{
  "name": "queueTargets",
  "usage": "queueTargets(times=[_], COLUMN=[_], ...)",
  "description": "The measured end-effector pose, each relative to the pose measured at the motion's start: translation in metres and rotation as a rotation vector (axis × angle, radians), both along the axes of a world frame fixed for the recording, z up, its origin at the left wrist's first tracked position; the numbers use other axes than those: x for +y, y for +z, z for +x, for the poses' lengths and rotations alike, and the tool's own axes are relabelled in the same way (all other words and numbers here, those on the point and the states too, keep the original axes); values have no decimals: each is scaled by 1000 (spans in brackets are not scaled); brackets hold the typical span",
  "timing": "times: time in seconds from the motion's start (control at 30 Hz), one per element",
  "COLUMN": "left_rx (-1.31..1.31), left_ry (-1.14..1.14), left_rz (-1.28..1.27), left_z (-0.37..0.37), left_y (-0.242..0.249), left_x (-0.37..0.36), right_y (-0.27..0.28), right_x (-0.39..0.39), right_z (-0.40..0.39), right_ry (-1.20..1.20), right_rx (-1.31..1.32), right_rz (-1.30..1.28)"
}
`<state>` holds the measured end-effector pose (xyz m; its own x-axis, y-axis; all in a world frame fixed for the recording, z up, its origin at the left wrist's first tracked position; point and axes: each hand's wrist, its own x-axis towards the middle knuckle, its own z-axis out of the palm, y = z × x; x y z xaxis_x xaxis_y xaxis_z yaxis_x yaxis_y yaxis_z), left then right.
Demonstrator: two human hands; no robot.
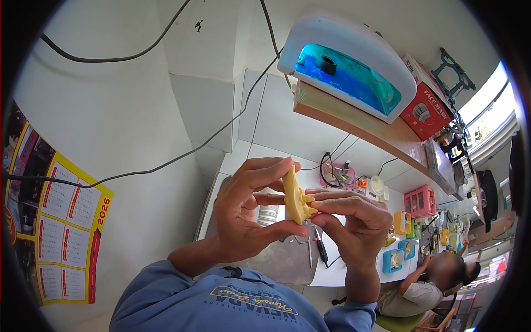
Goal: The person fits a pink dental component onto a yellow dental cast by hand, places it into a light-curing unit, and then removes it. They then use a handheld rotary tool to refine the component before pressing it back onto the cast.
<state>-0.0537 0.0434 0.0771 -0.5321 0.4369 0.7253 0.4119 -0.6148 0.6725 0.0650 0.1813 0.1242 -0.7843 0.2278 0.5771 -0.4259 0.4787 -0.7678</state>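
Note:
My left hand grips a yellow dental cast by its edges, fingers on top and thumb below. The cast is held up on edge in front of my chest, its pointed tooth shapes facing right. My right hand is closed, with thumb and fingertips pinched at those tooth shapes. Whether a small separate piece sits between the right fingertips cannot be made out. Below the hands, a black pen-like tool with a cord lies on the white desk.
A white lamp unit, glowing blue inside, stands on a wooden shelf above, beside a red face mask box. Blue trays and a pink basket are at right. A seated person works nearby. Cables cross the left wall.

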Motion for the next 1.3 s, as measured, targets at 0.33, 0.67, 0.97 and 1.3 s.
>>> queueTargets(times=[0.33,0.67,0.97,1.3], left_rx=[-9,1,5,1], left_ry=[-9,-8,-2,-11], left_rz=[12,5,12,14], left_z=[-1,-1,0,1], left_y=[-1,0,-1,-2], left_x=[0,1,1,2], right_y=[0,-2,-2,-2], right_x=[-2,-2,-2,2], right_z=[-1,1,2,2], right_ry=[-6,-17,-6,3], right_rx=[14,16,9,17], right_rz=[-11,-28,-50,-5])
